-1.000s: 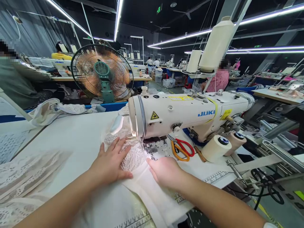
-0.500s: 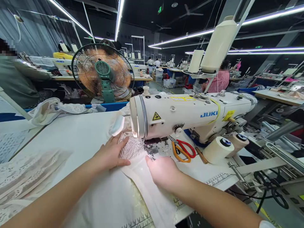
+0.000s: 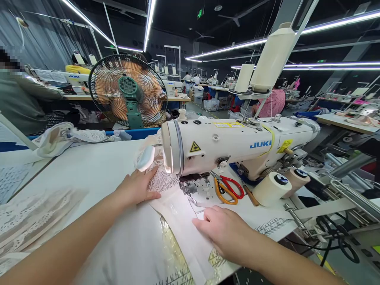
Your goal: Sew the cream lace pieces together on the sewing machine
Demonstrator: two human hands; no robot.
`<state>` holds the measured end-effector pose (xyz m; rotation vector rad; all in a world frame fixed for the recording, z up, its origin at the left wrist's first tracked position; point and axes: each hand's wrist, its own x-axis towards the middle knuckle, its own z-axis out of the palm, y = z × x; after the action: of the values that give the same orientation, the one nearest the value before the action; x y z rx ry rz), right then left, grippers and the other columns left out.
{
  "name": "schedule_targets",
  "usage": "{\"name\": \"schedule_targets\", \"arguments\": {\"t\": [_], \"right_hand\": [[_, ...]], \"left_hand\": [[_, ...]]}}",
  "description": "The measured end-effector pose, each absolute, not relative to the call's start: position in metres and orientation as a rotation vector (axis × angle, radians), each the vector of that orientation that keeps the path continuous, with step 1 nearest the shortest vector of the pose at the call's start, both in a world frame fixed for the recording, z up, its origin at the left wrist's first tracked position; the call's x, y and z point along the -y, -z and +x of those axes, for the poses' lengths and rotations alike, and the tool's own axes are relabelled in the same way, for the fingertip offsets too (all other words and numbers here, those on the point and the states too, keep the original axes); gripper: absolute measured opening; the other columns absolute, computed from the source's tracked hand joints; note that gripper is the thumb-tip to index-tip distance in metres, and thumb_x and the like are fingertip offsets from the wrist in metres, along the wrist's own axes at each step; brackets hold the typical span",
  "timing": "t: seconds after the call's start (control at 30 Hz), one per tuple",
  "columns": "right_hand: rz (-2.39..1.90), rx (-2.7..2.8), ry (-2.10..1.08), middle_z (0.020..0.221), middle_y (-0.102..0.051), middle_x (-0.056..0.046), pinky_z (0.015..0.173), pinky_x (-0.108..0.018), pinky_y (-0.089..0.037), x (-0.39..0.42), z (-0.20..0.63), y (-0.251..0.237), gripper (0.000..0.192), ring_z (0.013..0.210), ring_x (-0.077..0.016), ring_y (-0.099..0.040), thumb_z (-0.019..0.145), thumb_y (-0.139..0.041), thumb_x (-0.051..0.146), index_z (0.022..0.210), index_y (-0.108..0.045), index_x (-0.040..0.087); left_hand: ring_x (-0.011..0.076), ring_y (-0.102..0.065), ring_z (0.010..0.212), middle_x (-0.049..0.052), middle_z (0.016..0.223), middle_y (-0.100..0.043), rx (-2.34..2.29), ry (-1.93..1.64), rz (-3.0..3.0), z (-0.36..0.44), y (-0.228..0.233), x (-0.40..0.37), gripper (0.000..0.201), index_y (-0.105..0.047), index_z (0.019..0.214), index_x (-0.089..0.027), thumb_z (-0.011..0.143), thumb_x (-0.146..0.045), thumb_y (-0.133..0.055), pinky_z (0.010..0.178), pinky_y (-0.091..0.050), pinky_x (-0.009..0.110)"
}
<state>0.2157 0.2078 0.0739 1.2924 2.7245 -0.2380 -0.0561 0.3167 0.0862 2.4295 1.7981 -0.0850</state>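
Note:
My left hand (image 3: 138, 188) lies on the white lace (image 3: 162, 181) left of the sewing machine's needle area, its thumb apart from the fingers. The lace runs under the head of the white sewing machine (image 3: 204, 146) and joins a smooth white fabric piece (image 3: 181, 215) that hangs toward me. At the right edge of that fabric, my right hand (image 3: 224, 233) is closed, its fingertips pinching the edge. A thin pale strip (image 3: 197, 203) stretches from the presser foot area toward my right hand. The needle itself is hidden behind the machine head.
Scissors (image 3: 227, 190) with orange and red handles lie right of the needle plate, near a wooden-handled tool (image 3: 251, 195) and thread cones (image 3: 272, 189). Lace pieces (image 3: 35, 221) lie at left. A fan (image 3: 128, 91) stands behind the table. A co-worker (image 3: 20, 95) sits at left.
My right hand has moved back from the presser foot, toward me and to the right, uncovering the pale strip. My left hand has shifted slightly left on the lace.

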Motion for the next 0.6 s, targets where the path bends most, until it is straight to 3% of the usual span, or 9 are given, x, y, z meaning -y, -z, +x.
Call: {"name": "schedule_targets", "arguments": {"t": [0.1, 0.23, 0.33, 0.4, 0.5, 0.6], "right_hand": [[1.241, -2.788, 0.268, 0.088, -0.055, -0.004, 0.057, -0.029, -0.03, -0.204, 0.227, -0.074, 0.028, 0.08, -0.0194, -0.051, 0.072, -0.054, 0.009, 0.096, -0.058, 0.022], [1.199, -2.795, 0.269, 0.091, -0.054, -0.003, 0.06, -0.028, -0.031, -0.2, 0.238, -0.071, 0.024, 0.08, -0.0184, -0.049, 0.069, -0.054, 0.007, 0.088, -0.055, 0.022], [1.14, -2.858, 0.282, 0.094, -0.054, -0.003, 0.065, -0.029, -0.033, -0.196, 0.243, -0.066, 0.025, 0.082, -0.0185, -0.048, 0.07, -0.052, 0.007, 0.09, -0.055, 0.022], [1.136, -2.881, 0.296, 0.094, -0.055, -0.003, 0.067, -0.03, -0.035, -0.194, 0.245, -0.063, 0.024, 0.083, -0.0188, -0.048, 0.073, -0.051, 0.008, 0.092, -0.056, 0.022], [1.162, -2.878, 0.337, 0.094, -0.055, -0.004, 0.068, -0.029, -0.037, -0.192, 0.246, -0.063, 0.022, 0.084, -0.0189, -0.048, 0.077, -0.05, 0.01, 0.094, -0.058, 0.021], [1.174, -2.87, 0.346, 0.095, -0.055, -0.004, 0.07, -0.028, -0.038, -0.191, 0.245, -0.065, 0.025, 0.085, -0.0186, -0.048, 0.077, -0.048, 0.008, 0.096, -0.058, 0.021]], "left_hand": [[0.0443, -0.038, 0.13, 0.023, 0.146, -0.037, -1.845, 0.144, 2.385, -0.053, -0.094, -0.319, 0.072, -0.048, 0.133, -0.013, 0.072, -0.048, -0.065, 0.1, -0.04, 0.055], [0.0426, -0.045, 0.125, 0.022, 0.136, -0.048, -1.854, -0.034, 2.484, -0.043, -0.098, -0.304, 0.059, -0.048, 0.13, -0.011, 0.077, -0.035, -0.062, 0.095, -0.044, 0.055], [0.0315, -0.054, 0.116, 0.017, 0.126, -0.056, -1.756, -0.161, 2.55, -0.018, -0.09, -0.267, 0.036, -0.055, 0.12, -0.013, 0.091, -0.028, -0.042, 0.092, -0.049, 0.044], [0.0237, -0.061, 0.101, 0.013, 0.114, -0.062, -1.429, -0.223, 2.635, 0.004, -0.078, -0.236, 0.032, -0.062, 0.107, -0.016, 0.094, -0.023, -0.033, 0.086, -0.052, 0.035], [0.0229, -0.062, 0.084, 0.008, 0.101, -0.066, -1.224, -0.07, 2.718, 0.031, -0.061, -0.201, 0.021, -0.065, 0.095, -0.018, 0.087, -0.033, -0.053, 0.07, -0.054, 0.035], [0.025, -0.06, 0.083, 0.008, 0.098, -0.066, -1.218, 0.165, 2.769, 0.04, -0.057, -0.191, 0.034, -0.066, 0.099, -0.017, 0.079, -0.044, -0.066, 0.068, -0.052, 0.037]]}}
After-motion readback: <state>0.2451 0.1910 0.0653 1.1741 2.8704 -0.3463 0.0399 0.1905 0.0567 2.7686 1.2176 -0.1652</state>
